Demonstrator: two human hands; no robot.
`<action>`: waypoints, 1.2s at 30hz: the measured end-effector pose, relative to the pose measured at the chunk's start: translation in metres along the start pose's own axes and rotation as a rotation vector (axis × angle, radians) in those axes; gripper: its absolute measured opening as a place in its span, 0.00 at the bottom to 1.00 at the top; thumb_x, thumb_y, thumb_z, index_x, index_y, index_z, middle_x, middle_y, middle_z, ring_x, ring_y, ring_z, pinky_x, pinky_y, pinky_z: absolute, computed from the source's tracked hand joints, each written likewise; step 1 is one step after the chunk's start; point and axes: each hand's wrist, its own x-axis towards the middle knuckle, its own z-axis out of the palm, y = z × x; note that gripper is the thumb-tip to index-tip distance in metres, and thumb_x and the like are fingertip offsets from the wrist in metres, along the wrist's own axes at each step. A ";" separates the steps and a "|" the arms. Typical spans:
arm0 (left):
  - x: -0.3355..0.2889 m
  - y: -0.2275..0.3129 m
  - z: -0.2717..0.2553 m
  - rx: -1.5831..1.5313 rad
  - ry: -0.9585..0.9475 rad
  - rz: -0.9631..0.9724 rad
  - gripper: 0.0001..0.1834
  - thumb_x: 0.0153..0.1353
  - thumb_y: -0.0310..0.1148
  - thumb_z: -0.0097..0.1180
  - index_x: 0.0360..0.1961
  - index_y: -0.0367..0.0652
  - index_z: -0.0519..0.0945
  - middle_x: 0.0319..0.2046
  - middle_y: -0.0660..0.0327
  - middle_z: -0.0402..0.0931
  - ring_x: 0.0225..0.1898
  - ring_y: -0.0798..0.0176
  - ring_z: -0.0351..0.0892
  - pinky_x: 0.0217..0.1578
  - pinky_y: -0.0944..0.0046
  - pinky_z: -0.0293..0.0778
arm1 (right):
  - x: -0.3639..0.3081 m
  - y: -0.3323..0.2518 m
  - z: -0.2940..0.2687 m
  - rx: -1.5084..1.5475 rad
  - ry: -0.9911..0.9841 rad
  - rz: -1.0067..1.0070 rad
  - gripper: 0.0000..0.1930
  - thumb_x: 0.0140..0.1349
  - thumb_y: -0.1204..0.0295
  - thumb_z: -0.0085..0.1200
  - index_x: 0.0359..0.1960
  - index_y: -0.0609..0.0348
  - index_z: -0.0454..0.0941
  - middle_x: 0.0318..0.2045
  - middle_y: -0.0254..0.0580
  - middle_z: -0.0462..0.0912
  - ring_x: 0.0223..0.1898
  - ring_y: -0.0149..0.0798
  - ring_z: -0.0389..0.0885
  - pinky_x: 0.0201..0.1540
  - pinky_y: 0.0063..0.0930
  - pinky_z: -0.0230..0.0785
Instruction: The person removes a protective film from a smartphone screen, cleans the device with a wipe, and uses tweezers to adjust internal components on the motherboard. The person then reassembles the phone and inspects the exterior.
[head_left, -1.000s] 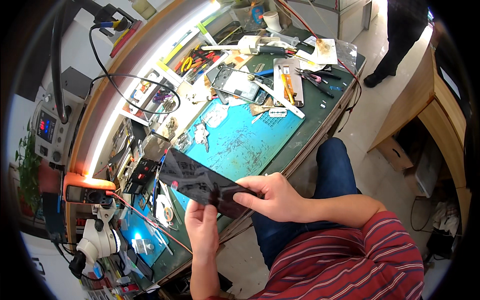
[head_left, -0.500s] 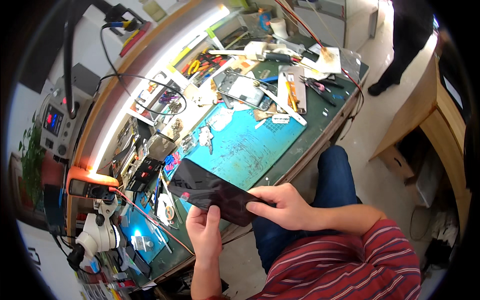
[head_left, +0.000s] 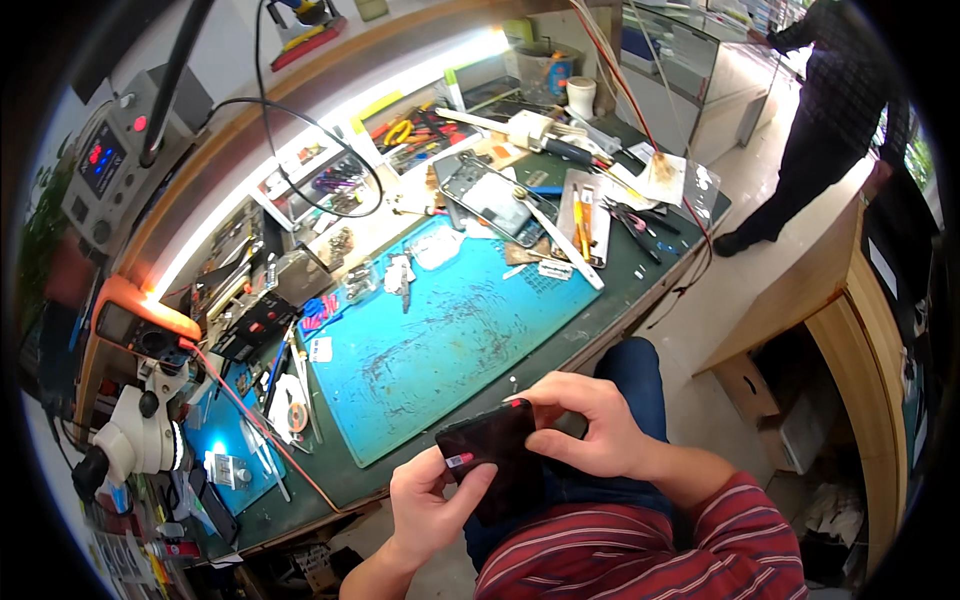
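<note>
While facing the green bench (head_left: 275, 520), clamps a dark flat panel (head_left: 510, 452) at opposite edges with left hand (head_left: 430, 495) and right hand (head_left: 590, 425), and holds it over the blue trousers (head_left: 635, 378), apart from the blue mat (head_left: 450, 340), small label (head_left: 460, 460) uppermost.

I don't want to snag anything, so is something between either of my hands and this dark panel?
Nothing visible is: the left hand and right hand both hold the dark panel directly. Its underside is hidden.
</note>
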 end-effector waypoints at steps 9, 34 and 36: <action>0.004 0.008 0.010 0.067 0.041 0.089 0.14 0.64 0.20 0.68 0.50 0.31 0.85 0.45 0.60 0.82 0.37 0.74 0.81 0.32 0.74 0.77 | 0.004 -0.004 0.010 -0.127 0.065 -0.047 0.13 0.65 0.74 0.70 0.50 0.63 0.88 0.30 0.39 0.85 0.28 0.32 0.81 0.32 0.25 0.73; -0.002 -0.004 0.000 0.099 0.079 -0.002 0.15 0.67 0.21 0.67 0.53 0.31 0.83 0.37 0.64 0.83 0.35 0.77 0.79 0.32 0.74 0.77 | 0.003 -0.002 0.023 -0.173 0.085 0.013 0.12 0.68 0.73 0.67 0.51 0.62 0.87 0.31 0.40 0.84 0.30 0.34 0.81 0.34 0.28 0.73; 0.004 -0.003 -0.002 0.003 0.046 -0.117 0.15 0.68 0.19 0.64 0.54 0.30 0.82 0.42 0.63 0.84 0.40 0.74 0.82 0.41 0.72 0.79 | 0.002 -0.003 0.021 -0.190 0.091 0.042 0.13 0.69 0.70 0.67 0.52 0.62 0.87 0.31 0.41 0.84 0.29 0.36 0.80 0.34 0.30 0.73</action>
